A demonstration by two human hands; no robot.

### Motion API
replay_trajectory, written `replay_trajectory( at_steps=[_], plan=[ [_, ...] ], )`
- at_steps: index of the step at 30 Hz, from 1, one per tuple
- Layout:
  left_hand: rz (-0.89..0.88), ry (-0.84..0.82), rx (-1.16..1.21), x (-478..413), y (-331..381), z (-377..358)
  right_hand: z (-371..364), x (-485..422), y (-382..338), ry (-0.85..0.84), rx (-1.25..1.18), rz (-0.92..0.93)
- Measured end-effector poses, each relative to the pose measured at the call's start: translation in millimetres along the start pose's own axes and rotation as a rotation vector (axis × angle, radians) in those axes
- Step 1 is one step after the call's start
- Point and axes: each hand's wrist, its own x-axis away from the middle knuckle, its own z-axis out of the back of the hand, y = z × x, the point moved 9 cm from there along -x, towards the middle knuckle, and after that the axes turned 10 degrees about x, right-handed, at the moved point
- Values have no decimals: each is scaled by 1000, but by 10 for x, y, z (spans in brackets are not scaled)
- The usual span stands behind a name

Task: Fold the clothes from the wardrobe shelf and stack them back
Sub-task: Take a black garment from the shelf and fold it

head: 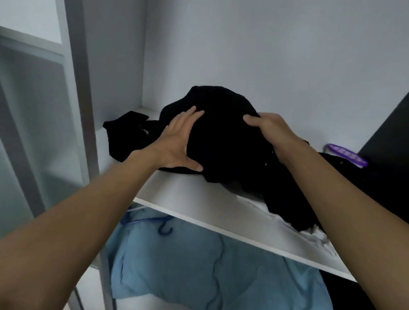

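Observation:
A heap of black clothes (224,137) lies crumpled on the white wardrobe shelf (194,198). My left hand (177,142) rests flat against the heap's left side, fingers spread, thumb low at the front. My right hand (270,128) lies over the top right of the heap, fingers curled down onto the fabric. More black cloth (291,199) trails to the right front edge of the shelf, and a black piece (123,133) spreads to the left. Whether either hand grips the cloth is hard to tell.
A purple plastic item (347,155) lies at the back right of the shelf. Light blue garments (200,273) hang on blue hangers below the shelf. A frosted sliding door (29,114) stands at left, a dark panel (404,123) at right.

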Motion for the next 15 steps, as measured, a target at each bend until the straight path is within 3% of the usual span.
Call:
replay_trajectory(
  at_steps=[4,9,15],
  plan=[
    [-151,57,43,393,681,-135,29,532,68,-56,-220,-146],
    [-280,76,24,1122,1384,-406,-109,1203,295,-128,-249,-284],
    [-245,143,-76,1796,1795,-395,-457,1923,646,-207,-348,-434]
  ],
)
